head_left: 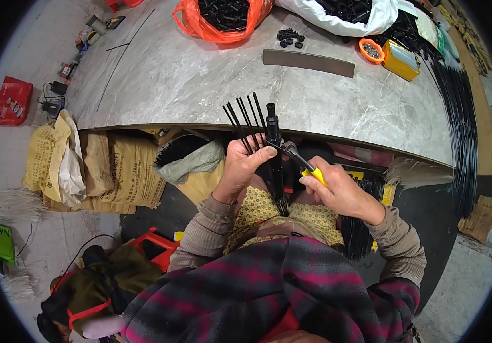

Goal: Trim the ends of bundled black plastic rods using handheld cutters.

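My left hand (242, 166) is closed around a black plastic tube fitting (272, 127), held upright just off the table's front edge. Several thin black rods (247, 117) fan out from the same hand, up and to the left. My right hand (340, 191) grips a hand tool with a yellow and black handle (317, 174). Its metal head (292, 150) meets the side of the fitting; the exact kind of tool is hard to make out. Below the fitting, a dark bundle of strands (280, 191) hangs between my knees.
On the grey table (200, 86) lies a flat dark strip (309, 63). Beyond it are small black caps (289, 38), a red bag (184, 20) and a white bag (380, 14) of black parts, an orange bowl (370, 50) and a yellow box (400, 62). Long black rods (457, 137) hang over the right edge.
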`<state>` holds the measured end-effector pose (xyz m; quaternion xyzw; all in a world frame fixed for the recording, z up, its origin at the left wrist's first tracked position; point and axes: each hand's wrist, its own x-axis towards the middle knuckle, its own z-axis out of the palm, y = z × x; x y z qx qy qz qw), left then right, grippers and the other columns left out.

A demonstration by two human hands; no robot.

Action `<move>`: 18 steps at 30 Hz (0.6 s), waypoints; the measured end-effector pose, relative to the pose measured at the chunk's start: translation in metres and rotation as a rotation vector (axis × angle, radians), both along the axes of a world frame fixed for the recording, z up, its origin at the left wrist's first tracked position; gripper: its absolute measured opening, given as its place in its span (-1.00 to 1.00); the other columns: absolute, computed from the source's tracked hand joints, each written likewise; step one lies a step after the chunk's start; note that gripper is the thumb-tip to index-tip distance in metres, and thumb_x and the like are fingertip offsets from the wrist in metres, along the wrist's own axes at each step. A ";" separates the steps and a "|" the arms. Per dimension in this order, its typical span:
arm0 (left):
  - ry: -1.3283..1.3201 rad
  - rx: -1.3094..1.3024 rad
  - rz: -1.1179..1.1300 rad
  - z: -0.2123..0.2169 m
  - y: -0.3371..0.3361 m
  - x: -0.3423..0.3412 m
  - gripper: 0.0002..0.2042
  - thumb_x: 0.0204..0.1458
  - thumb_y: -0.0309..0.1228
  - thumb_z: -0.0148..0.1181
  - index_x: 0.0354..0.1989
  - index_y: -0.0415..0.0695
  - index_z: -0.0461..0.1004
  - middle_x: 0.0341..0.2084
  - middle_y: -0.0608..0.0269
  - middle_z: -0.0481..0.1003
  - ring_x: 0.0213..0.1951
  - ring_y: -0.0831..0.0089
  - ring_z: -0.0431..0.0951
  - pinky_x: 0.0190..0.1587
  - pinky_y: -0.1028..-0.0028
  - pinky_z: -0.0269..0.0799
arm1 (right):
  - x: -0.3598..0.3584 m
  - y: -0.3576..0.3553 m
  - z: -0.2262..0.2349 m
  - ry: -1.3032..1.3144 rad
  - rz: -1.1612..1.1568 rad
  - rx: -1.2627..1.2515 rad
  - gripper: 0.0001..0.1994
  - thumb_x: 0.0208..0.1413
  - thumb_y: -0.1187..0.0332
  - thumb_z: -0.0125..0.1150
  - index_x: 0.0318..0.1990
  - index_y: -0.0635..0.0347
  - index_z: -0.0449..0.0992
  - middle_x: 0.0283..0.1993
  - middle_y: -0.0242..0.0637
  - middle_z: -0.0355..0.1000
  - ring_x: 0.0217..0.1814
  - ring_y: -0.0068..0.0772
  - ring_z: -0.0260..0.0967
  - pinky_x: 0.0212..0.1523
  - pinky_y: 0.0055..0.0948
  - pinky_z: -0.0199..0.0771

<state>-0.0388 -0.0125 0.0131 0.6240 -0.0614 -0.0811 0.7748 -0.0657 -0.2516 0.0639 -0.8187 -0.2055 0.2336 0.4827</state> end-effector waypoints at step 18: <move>-0.014 -0.029 -0.053 0.009 -0.007 -0.006 -0.86 0.14 -0.54 0.20 -0.18 -0.33 0.57 -0.35 0.18 0.61 -0.27 0.50 0.58 -0.12 0.49 0.50 | 0.049 -0.005 0.084 0.332 0.281 -0.330 -0.68 0.34 0.15 0.02 -0.26 0.29 0.31 -0.51 -0.39 0.41 -0.58 -0.60 0.39 -0.54 -0.50 0.38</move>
